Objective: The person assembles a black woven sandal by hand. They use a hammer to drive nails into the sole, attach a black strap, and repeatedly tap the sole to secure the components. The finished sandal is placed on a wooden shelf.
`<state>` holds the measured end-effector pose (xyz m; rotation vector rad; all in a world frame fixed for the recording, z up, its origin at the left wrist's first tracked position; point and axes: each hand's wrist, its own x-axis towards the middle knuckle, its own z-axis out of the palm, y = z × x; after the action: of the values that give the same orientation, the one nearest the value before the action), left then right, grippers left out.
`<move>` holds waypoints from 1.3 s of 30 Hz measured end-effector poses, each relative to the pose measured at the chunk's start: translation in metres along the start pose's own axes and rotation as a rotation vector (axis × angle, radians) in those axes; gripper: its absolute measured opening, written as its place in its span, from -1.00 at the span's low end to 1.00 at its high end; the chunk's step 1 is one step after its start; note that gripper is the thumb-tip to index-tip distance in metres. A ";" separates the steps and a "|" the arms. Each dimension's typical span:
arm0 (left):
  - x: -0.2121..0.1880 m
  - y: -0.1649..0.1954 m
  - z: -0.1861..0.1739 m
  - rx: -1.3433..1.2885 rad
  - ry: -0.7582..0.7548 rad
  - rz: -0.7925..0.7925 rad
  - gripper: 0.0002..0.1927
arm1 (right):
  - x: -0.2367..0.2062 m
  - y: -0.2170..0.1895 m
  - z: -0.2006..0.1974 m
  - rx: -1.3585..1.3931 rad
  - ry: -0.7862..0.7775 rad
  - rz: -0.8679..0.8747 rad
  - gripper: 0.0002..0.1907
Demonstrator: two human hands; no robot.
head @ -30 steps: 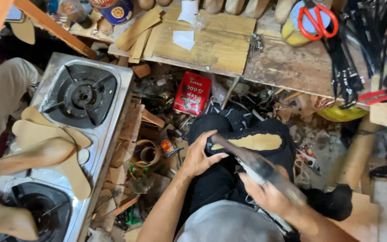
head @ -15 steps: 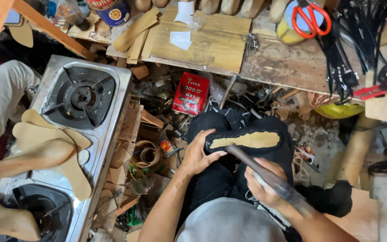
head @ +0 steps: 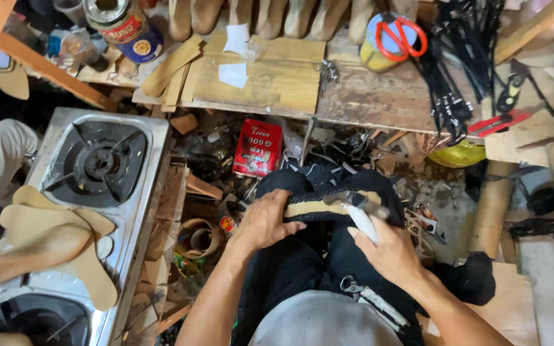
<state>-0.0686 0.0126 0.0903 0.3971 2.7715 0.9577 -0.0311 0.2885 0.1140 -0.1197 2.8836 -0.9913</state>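
One black shoe (head: 328, 208), tan sole up.

Both hands down in the lap, forearms angling in from the bottom of the view

Left hand (head: 265, 221) sits palm-down with fingers curled over and pressing, wrist bent a bit, bare forearm running up from the lower middle. Right hand (head: 389, 253) is wrapped tight in a fist-style grip — thumb side up, knuckles out to the right — forearm coming in from the bottom right corner. The two hands are close together but not touching.
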 end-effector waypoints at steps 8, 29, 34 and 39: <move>0.046 0.073 0.037 0.477 0.004 0.223 0.05 | -0.040 0.009 -0.049 0.831 0.503 -0.485 -0.47; 0.076 0.067 0.066 0.525 0.062 0.198 -0.08 | 0.002 0.076 -0.027 0.172 -0.011 0.211 -0.68; 0.084 0.061 0.071 0.526 0.049 0.183 -0.07 | -0.004 0.067 -0.039 0.828 0.511 -0.236 -0.60; 0.091 0.061 0.063 0.512 0.055 0.196 -0.07 | 0.020 0.060 -0.028 0.266 0.147 0.157 -0.82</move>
<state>-0.1272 0.1233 0.0715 0.7343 3.0483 0.2731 -0.0565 0.3513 0.0980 0.2033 2.7969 -1.3893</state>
